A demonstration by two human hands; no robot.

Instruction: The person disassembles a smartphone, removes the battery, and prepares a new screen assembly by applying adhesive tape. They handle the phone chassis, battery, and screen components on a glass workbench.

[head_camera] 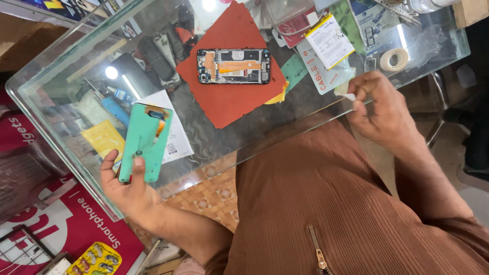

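Note:
My left hand (127, 186) holds a green phone screen panel (146, 142) with an orange flex ribbon at its top end; the thumb rests on its lower back. My right hand (379, 104) pinches a small white strip (349, 96) between its fingertips near the table's front edge. An opened phone body (233, 66) with exposed parts lies on a red mat (229, 102) in the middle of the glass table (61, 117), apart from both hands.
A phone battery (330, 40), a roll of tape (394, 59), printed packets, a paper sheet (175, 130) and small tools lie on the table. Red printed boxes stand at the lower left. My brown shirt fills the lower right.

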